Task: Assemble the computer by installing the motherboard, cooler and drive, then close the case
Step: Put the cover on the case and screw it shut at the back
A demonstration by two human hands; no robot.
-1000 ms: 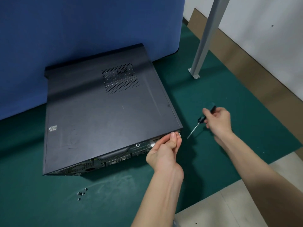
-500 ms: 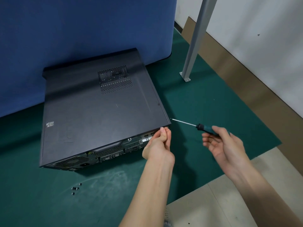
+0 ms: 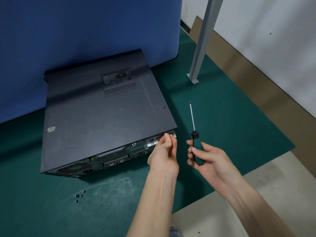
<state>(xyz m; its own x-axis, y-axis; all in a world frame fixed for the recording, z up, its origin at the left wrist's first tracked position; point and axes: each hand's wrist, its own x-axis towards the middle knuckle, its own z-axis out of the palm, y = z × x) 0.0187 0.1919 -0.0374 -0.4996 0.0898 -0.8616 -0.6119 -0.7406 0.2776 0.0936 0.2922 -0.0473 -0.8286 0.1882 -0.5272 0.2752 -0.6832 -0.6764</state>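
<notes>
We see a black metal computer case [image 3: 102, 120] lying flat on its side on a dark green mat [image 3: 230, 125]. Its closed side panel faces up, and its rear panel [image 3: 111, 158] of ports and grilles is turned toward us. A perforated vent patch [image 3: 118, 82] sits in the upper part of the side panel, and a small pale sticker [image 3: 51, 129] lies near its left edge.

The left hand [image 3: 164, 154] reaches to the near right corner of the case. Its thumb and fingertips are pinched together against the top of the rear panel. Whatever lies between them is too small for us to make out, so we cannot tell whether they hold anything.

The right hand [image 3: 210, 158] is just beside the left but apart from it. Its fingers are curled round the handle of a screwdriver [image 3: 195, 134] with a teal and black grip. The thin steel shaft points up and away from us, clear of the case.

A few small dark screws [image 3: 79, 196] lie loose on the mat in front of the case, to the left of the left forearm. Behind the case stands a blue fabric partition [image 3: 85, 28]. To the right a grey metal post [image 3: 203, 40] is bolted to the floor beside a strip of brown cardboard [image 3: 256, 79]. A beige metal panel [image 3: 213, 216] lies under the right forearm.
</notes>
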